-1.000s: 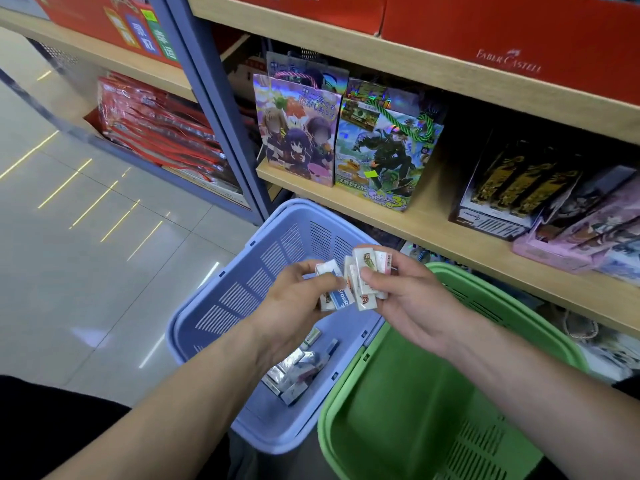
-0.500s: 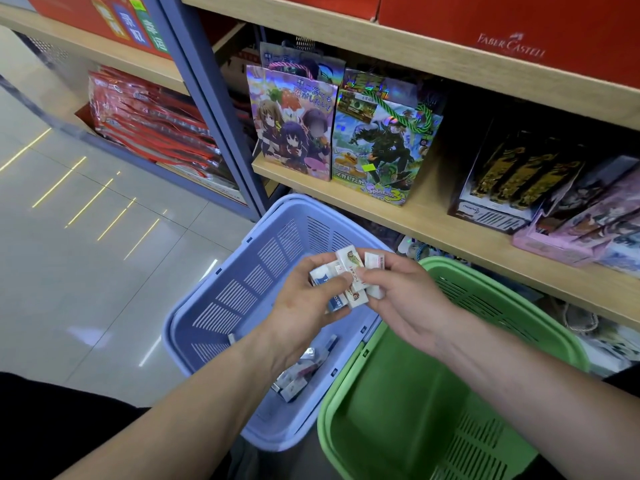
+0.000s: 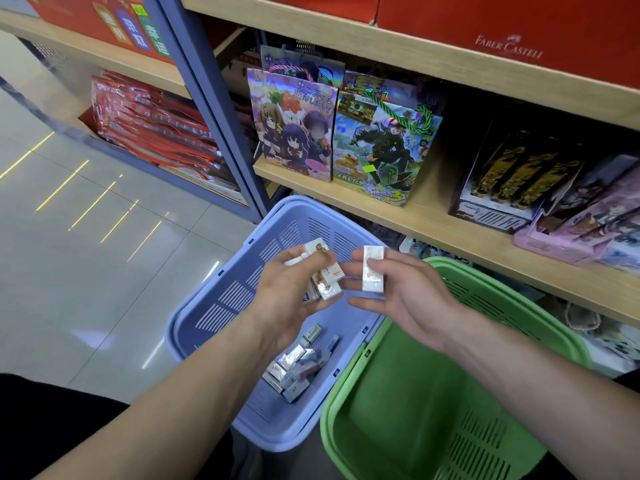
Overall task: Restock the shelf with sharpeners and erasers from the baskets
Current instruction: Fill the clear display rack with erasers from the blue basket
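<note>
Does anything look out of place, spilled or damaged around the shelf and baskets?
Nothing spilled or damaged. Only the loose erasers lie jumbled in the blue basket, and the red packs at far left slump sideways.

The left hand [image 3: 287, 296] covers much of its bundle of erasers [image 3: 327, 280], so their count cannot be told. Print on these and on the single eraser [image 3: 373, 271] in the right hand [image 3: 412, 299] is too small to read. The green basket [image 3: 398, 410] runs off the bottom edge, the red boxes [image 3: 485, 22] off the top.
</note>
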